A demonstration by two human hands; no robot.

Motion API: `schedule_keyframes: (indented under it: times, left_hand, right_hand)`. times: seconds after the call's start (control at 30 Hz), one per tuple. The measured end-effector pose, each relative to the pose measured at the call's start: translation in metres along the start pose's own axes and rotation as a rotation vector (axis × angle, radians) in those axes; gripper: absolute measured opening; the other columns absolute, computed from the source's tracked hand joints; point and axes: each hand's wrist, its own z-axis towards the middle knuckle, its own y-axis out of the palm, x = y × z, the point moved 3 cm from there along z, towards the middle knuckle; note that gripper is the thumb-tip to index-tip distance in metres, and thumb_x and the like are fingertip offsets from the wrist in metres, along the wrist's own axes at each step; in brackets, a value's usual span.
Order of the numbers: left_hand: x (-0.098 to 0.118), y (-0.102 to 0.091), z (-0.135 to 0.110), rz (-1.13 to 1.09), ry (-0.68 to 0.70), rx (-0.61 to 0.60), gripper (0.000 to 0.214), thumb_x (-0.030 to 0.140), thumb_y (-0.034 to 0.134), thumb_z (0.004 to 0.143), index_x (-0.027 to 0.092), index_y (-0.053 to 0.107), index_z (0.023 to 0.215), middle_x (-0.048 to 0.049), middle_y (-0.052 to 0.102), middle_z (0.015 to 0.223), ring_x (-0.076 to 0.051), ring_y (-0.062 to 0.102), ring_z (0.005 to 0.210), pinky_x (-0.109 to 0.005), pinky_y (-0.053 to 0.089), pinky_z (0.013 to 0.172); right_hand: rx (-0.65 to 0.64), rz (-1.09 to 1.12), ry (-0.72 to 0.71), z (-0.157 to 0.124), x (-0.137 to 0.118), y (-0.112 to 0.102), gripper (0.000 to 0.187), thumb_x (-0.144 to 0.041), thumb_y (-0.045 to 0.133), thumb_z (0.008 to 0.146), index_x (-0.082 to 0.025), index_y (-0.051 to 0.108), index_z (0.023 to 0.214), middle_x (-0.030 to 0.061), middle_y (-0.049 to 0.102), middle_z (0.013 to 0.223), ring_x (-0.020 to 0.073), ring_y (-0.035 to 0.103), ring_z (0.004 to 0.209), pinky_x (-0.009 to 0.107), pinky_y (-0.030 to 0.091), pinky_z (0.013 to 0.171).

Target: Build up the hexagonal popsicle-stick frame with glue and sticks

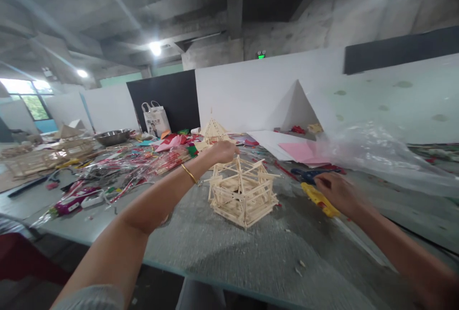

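A small six-sided model house of pale wooden sticks [244, 200] stands on the table in front of me, with thin sticks rising to a peak. My left hand [225, 151] is closed, its fingertips pinched at that peak; the exact hold is small and partly hidden. On the right, my right hand [333, 188] is slightly blurred, with its fingers curled inward. It hovers by a yellow glue gun [319, 200] and a blue-handled tool [308, 175]. Whatever its fingers hold, if anything, does not show.
Behind the model stands a pointed stick roof [213, 130]. Plastic wrappers and craft pieces [154, 166] crowd the left, with a metal bowl [112, 137] and a white bag [156, 118] farther back. Pink paper [303, 152] and clear plastic sheeting [387, 152] lie right.
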Motion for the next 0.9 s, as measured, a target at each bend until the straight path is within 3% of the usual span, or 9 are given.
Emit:
schedule_keyframes:
  times: [0.23,0.5,0.7,0.8,0.9]
  left_hand:
    - [0.000,0.007,0.005,0.013,-0.004,-0.014,0.048,0.008,0.045,0.081,0.025,0.065,0.122,-0.0083,0.067,0.122,-0.022,0.062,0.112,-0.028,0.049,0.086]
    - [-0.006,0.015,0.010,-0.007,0.017,0.012,0.048,0.008,0.047,0.079,0.026,0.065,0.121,-0.0065,0.066,0.125,-0.021,0.061,0.113,-0.027,0.049,0.088]
    - [0.001,0.014,0.006,0.023,0.016,-0.008,0.048,0.009,0.047,0.081,0.025,0.064,0.122,-0.0095,0.066,0.122,-0.023,0.063,0.111,-0.030,0.050,0.086]
    - [0.000,0.005,0.004,0.021,0.024,0.014,0.048,0.009,0.047,0.082,0.025,0.064,0.123,-0.0095,0.068,0.119,-0.022,0.064,0.109,-0.028,0.050,0.085]
    - [-0.017,-0.023,-0.002,0.021,-0.010,0.096,0.045,0.010,0.047,0.082,0.019,0.065,0.122,-0.0113,0.069,0.117,-0.021,0.064,0.107,-0.027,0.048,0.088]
  right_hand:
    - [-0.020,0.009,0.017,0.000,-0.002,0.000,0.040,-0.045,0.034,0.079,-0.020,0.064,0.077,0.0076,0.064,0.085,0.0221,0.058,0.080,0.032,0.040,0.072]
    - [-0.025,-0.006,0.036,0.000,-0.006,-0.005,0.039,-0.045,0.036,0.077,-0.021,0.066,0.079,0.0080,0.065,0.086,0.0241,0.059,0.077,0.034,0.040,0.068]
    - [-0.004,0.007,0.010,0.001,0.001,0.000,0.038,-0.047,0.035,0.078,-0.022,0.064,0.074,0.0072,0.065,0.081,0.0232,0.058,0.075,0.033,0.040,0.067]
    - [-0.005,0.008,-0.009,0.001,0.003,0.002,0.038,-0.049,0.035,0.076,-0.023,0.061,0.069,0.0063,0.064,0.076,0.0229,0.059,0.071,0.033,0.041,0.064]
    - [0.009,-0.003,-0.020,0.002,0.004,0.003,0.041,-0.052,0.032,0.077,-0.024,0.059,0.065,0.0047,0.063,0.073,0.0217,0.059,0.068,0.032,0.041,0.062]
